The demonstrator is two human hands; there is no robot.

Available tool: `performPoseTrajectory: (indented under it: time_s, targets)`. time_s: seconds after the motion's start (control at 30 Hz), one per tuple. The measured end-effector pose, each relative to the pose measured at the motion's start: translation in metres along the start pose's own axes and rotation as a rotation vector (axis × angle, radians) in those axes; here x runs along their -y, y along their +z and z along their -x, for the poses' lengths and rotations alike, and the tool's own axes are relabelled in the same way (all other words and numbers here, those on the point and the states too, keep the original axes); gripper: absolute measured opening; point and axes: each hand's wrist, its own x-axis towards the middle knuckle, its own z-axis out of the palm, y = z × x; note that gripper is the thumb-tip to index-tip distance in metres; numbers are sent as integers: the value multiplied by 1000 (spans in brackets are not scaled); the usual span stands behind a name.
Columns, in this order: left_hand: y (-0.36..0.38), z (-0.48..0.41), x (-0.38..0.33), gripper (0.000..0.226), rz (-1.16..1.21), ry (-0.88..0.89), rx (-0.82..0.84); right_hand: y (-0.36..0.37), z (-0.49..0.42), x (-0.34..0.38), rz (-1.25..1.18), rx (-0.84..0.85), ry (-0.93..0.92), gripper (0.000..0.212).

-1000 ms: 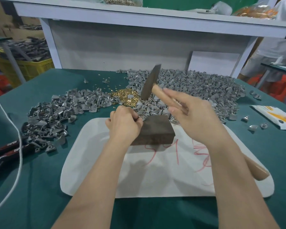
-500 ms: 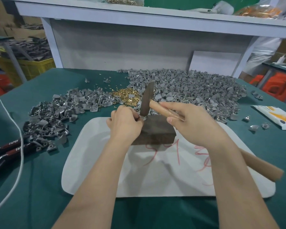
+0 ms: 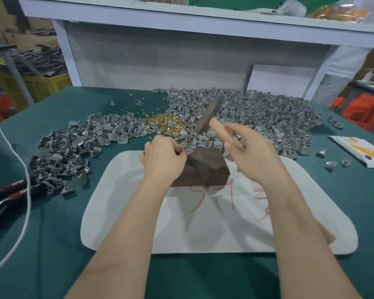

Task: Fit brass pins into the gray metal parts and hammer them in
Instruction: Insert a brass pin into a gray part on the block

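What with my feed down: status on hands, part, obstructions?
Left hand pinches gray part on dark block. Right hand grips hammer, head raised above it. Nothing between hammer and part.

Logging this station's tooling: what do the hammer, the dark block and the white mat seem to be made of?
Hammer in the right hand: dull gray head, likely steel; pale smooth handle, looks like wood. Dark block, where the left hand pinches a gray part: brown, mottled, grain-like faces, probably hardwood, possibly rusted metal. White mat: matte, rounded corners, maybe felt or foam.
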Motion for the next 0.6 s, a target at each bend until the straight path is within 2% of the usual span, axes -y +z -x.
performPoseTrajectory:
  time_s: [0.1, 0.2, 0.27, 0.37, 0.47, 0.5, 0.6]
  targets:
    - [-1, 1, 0, 28, 20, -4, 11, 6, -6, -17, 109, -35, 175, 24]
    - [-4, 2, -2, 27, 50, 0, 37, 10, -5, -26, 42, 56, 344, 37]
    - [-5, 2, -4, 23, 66, 0, 43, 13, -3, -28, 67, 93, 387, 47]
    - [-6, 3, -5, 16, 107, -4, 40, 17, -5, -27, 274, 30, 293, 40]
    - [-4, 4, -7, 12, 133, 31, 18, 18, -9, -6, 110, -103, 78, 31]
    - [-4, 4, -7, 12, 143, 47, 9, 20, -10, 5, 22, -76, 18, 29]
    - [-2, 4, -9, 11, 166, 75, -17, 35, -18, 32, -94, 158, -51, 20]
